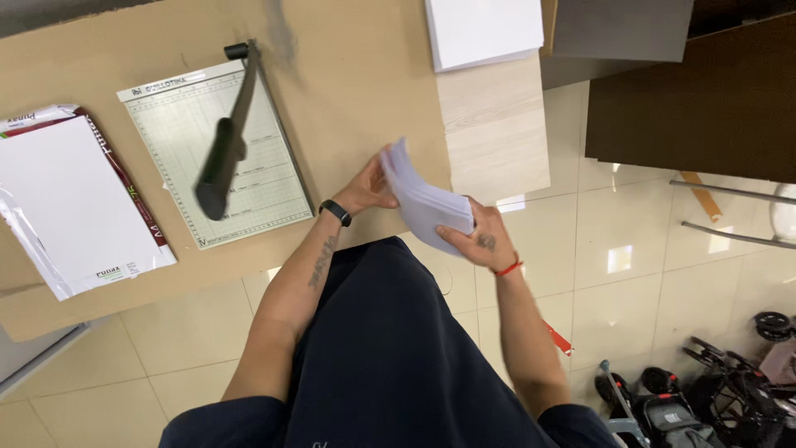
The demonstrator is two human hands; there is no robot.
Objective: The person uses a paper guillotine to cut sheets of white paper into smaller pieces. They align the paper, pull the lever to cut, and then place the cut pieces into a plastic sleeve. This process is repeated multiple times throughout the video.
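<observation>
Both my hands hold a thick stack of small white sheets (pixel 423 199), tilted up at the table's near edge. My left hand (pixel 365 189), with a black wristband, grips the stack's far left end. My right hand (pixel 479 238), with a red string at the wrist, clasps the near right end, fingers curled under it. A paper guillotine (pixel 220 149) with a pale gridded base and a raised black blade arm lies to the left on the tan table (pixel 356 75).
An opened ream of white paper (pixel 70 199) in its wrapper lies at the table's far left. Another white paper stack (pixel 485 29) sits at the top. A dark cabinet (pixel 696 91) stands right; strollers (pixel 713 390) crowd the tiled floor's lower right.
</observation>
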